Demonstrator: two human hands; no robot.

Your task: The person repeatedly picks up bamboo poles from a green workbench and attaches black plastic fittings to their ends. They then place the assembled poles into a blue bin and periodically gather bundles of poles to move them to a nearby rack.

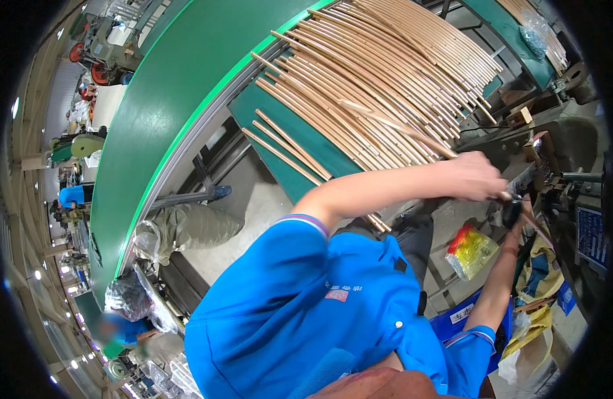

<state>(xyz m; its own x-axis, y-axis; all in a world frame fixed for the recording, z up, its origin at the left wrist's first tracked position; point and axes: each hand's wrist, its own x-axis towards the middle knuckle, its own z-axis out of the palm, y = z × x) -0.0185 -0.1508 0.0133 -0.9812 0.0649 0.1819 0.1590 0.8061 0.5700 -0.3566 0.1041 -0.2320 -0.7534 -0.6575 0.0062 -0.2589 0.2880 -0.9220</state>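
My left hand is closed around a long, thin light-brown rod, with its fingers wrapped over it. One end of the rod slants back over the other rods; a short piece sticks out past my hand toward a dark machine. My right hand is beside a black part at this machine, close to that short piece. Its fingers are mostly hidden, so its grip cannot be made out. Many similar rods lie side by side on a green table in front of me.
A curved green conveyor belt runs along the left. A yellow and red plastic bag lies below my hands, near a blue crate and yellow sacks. A stuffed sack lies by the conveyor. Another person is at lower left.
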